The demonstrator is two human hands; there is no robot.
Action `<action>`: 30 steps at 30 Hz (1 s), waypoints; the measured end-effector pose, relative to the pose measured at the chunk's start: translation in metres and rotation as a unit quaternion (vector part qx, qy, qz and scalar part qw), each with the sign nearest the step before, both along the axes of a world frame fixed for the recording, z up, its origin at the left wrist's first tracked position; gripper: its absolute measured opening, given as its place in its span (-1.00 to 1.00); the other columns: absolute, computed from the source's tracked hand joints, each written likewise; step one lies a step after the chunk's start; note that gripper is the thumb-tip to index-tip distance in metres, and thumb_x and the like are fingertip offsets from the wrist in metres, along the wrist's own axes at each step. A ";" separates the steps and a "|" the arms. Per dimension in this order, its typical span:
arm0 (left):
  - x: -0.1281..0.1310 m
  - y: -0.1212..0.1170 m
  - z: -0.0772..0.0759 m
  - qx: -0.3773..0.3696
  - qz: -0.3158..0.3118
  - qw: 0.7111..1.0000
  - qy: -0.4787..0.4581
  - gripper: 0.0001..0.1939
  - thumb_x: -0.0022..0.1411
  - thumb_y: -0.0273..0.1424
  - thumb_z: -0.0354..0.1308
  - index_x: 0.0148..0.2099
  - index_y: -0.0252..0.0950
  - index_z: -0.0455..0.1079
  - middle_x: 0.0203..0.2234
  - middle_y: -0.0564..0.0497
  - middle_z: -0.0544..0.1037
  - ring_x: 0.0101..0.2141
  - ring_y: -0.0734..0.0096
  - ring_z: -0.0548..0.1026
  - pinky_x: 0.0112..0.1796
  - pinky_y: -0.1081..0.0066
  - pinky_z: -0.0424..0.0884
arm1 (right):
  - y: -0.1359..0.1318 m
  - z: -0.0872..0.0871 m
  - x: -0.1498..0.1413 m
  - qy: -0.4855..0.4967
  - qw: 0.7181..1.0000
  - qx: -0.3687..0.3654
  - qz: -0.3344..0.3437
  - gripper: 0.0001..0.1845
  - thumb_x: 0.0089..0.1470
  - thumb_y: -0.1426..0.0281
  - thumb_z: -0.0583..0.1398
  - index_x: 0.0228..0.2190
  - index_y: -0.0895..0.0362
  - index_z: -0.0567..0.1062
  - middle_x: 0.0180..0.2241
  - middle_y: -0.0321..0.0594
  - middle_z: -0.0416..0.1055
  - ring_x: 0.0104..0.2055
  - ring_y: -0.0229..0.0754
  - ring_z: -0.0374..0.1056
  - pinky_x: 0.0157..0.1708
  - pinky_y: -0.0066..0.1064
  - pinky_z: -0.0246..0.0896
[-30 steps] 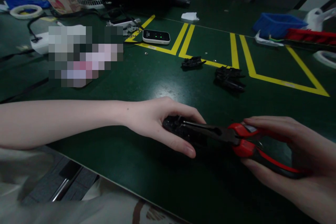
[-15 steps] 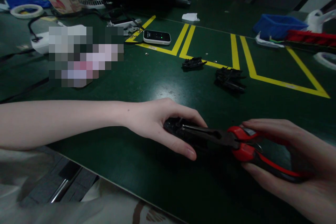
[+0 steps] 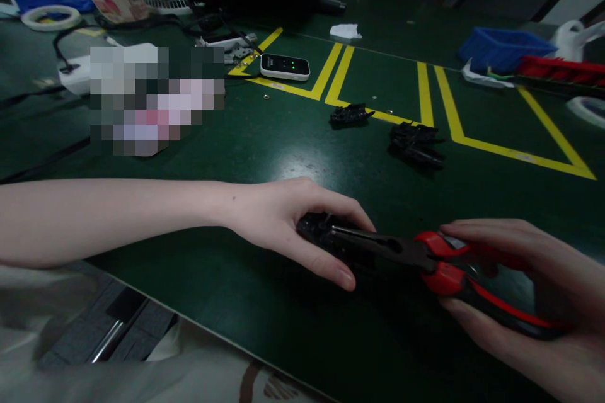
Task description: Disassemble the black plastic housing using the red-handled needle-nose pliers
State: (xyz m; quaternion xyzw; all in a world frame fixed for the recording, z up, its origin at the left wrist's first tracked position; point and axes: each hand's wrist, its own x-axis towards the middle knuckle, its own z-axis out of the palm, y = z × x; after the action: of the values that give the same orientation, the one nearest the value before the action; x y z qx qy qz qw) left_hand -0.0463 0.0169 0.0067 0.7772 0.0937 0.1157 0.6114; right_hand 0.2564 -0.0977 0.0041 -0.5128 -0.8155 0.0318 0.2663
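My left hand (image 3: 302, 227) is closed around a black plastic part (image 3: 316, 230), thumb on the near side and index finger on the far side. Red-and-black long-nose pliers (image 3: 442, 264) are in my right hand (image 3: 534, 277), with fingers and thumb around the handles. The narrow jaws lie over the black part, between my left thumb and index finger. Shadow hides whether the tips grip anything. Farther off on the green table (image 3: 227, 302), two other dark pieces lie apart: a smaller one (image 3: 350, 115) and a larger one (image 3: 416, 143).
Yellow tape lines (image 3: 524, 157) mark the table beyond my hands. A small black-and-white device (image 3: 285, 67) with green lights rests there. At the back right stand a blue bin (image 3: 503, 50) and a red strip (image 3: 562, 68). A white power strip (image 3: 75, 72) and cables are at left.
The pliers and my right hand have shifted slightly right and down. My left hand stays closed on the black part, and the whole view has moved a little.
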 end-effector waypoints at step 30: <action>0.000 0.000 -0.002 0.012 0.009 1.000 0.016 -0.55 0.19 -0.30 0.49 0.08 -0.29 0.53 -0.25 0.03 0.65 -0.34 0.44 0.57 -0.36 0.56 0.44 | -0.002 0.003 -0.006 -0.011 1.000 0.016 -0.003 -0.54 0.11 0.00 0.30 -0.02 -0.08 0.52 -0.17 -0.25 0.61 -0.31 -0.10 0.58 -0.49 -0.34 0.48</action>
State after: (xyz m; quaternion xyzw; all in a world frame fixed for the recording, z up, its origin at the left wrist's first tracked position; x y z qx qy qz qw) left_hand -0.0463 0.0168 0.0046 0.7851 0.1085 0.1099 0.5998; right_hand 0.2506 -0.1000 0.0069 -0.5113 -0.8174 0.0123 0.2652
